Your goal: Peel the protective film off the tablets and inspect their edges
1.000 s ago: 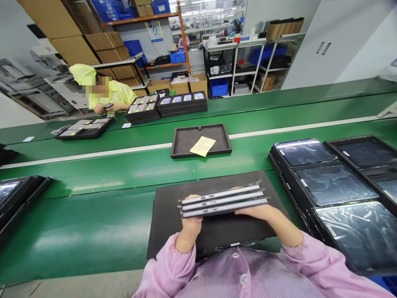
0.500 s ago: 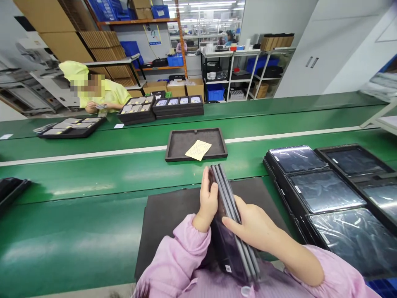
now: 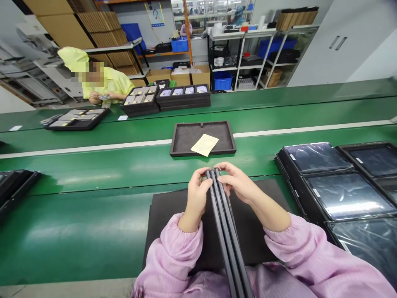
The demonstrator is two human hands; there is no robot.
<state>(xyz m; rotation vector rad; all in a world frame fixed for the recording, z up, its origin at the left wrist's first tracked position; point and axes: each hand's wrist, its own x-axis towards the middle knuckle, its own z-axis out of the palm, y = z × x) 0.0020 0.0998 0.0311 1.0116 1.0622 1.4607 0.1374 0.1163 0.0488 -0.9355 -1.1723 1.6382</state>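
Note:
I hold a stack of three thin grey tablets (image 3: 228,231) on edge, seen end-on and running from my chest out over a black foam mat (image 3: 164,223). My left hand (image 3: 197,196) is closed on the left side of the stack near its far end. From the right, my right hand (image 3: 237,182) grips the same end, with the fingers curled over the top edges. Both sleeves are pink.
An open black tray (image 3: 178,142) with a yellow paper slip (image 3: 204,144) lies on the green conveyor belt (image 3: 93,169) ahead. Black trays of wrapped tablets (image 3: 344,192) sit at the right. Another tray edge (image 3: 15,188) is at left. A person in yellow (image 3: 102,85) works across the line beside stacked trays (image 3: 182,99).
The stack went from flat and crosswise to upright on edge, pointing away from me. Both hands slid to its far end. My view shifted slightly.

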